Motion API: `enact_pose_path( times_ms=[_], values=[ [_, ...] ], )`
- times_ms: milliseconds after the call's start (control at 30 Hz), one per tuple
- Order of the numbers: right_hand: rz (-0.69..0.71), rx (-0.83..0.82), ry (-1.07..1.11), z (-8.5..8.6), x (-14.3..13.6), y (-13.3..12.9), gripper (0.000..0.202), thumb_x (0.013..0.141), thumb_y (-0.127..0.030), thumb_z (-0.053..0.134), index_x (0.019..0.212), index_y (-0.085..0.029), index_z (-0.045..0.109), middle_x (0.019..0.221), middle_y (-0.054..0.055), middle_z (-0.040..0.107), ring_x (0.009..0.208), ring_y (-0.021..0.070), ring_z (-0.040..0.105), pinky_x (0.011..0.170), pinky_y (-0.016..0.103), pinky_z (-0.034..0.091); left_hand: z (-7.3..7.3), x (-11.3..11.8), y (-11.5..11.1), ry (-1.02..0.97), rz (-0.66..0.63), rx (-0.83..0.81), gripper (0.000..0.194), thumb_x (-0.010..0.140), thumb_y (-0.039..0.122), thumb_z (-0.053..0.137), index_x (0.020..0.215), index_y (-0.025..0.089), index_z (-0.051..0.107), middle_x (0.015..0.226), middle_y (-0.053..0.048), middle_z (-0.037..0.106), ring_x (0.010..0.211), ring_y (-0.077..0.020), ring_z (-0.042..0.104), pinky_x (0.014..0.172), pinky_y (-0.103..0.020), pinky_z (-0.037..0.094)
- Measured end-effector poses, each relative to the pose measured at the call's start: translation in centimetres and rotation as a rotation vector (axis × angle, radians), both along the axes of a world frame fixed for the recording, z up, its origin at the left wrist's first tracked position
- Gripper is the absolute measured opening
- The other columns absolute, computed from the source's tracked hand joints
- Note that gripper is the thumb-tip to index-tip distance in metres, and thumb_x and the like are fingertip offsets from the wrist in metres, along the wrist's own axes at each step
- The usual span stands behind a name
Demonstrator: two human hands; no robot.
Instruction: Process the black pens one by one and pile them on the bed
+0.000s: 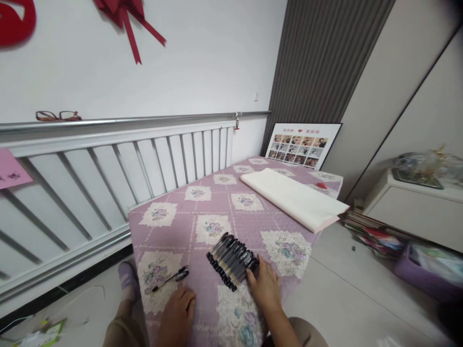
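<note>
Several black gel pens [231, 260] lie side by side in a slanted row on the table, their dark caps toward the far right side. My right hand [266, 284] is at the right end of this row, thumb and fingers closed around the outermost pen. My left hand [180, 308] rests on the cloth with curled fingers, and nothing shows in it. Just beyond it, apart from the row, lies a loose black pen [177, 276] with another thin dark piece alongside; their exact arrangement is hard to make out.
A purple floral cloth [249, 224] covers the table. Folded cream sheets [292, 195] lie toward its far right, near a small red item [321, 185]. A photo board [302, 144] leans behind. A white radiator [173, 159] runs along the left; a purple bin [415, 274] stands right.
</note>
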State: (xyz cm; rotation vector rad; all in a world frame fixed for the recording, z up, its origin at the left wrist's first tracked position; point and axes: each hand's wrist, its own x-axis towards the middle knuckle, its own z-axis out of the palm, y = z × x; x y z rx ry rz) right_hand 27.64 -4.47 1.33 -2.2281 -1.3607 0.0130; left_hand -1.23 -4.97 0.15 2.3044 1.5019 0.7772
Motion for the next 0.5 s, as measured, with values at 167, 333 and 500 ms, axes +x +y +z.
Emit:
enact_pose_path(
  times_ms=[167, 333, 500],
  values=[
    [0.016, -0.027, -0.028, 0.2, -0.2, -0.6, 0.055, 0.085, -0.037, 0.044, 0.134, -0.014, 0.040, 0.125, 0.013, 0.057, 0.120, 0.0298, 0.047, 0.099, 0.047, 0.032, 0.2, 0.0, -0.1, -0.015, -0.001, -0.009, 0.021, 0.089, 0.020, 0.044, 0.090, 0.023, 0.065, 0.094, -0.005, 0.065, 0.091, -0.0204, 0.059, 0.086, -0.035, 0.045],
    [0.057, 0.030, -0.016, -0.4, -0.4, -1.5, 0.053, 0.084, -0.038, 0.046, 0.131, -0.016, 0.043, 0.121, 0.012, 0.059, 0.116, 0.0304, 0.050, 0.097, 0.046, 0.035, 0.4, 0.0, 0.0, -0.017, -0.010, -0.036, 0.021, 0.089, 0.020, 0.043, 0.091, 0.023, 0.064, 0.096, -0.005, 0.064, 0.093, -0.0214, 0.058, 0.088, -0.037, 0.044],
    [0.144, 0.091, -0.002, -0.7, -0.6, -2.9, 0.046, 0.082, -0.036, 0.050, 0.124, -0.019, 0.051, 0.117, 0.010, 0.061, 0.111, 0.0284, 0.053, 0.095, 0.045, 0.037, 0.0, -0.1, 0.1, -0.024, -0.023, -0.018, 0.020, 0.088, 0.019, 0.043, 0.090, 0.022, 0.063, 0.093, -0.005, 0.064, 0.090, -0.0207, 0.059, 0.085, -0.036, 0.046]
  ],
)
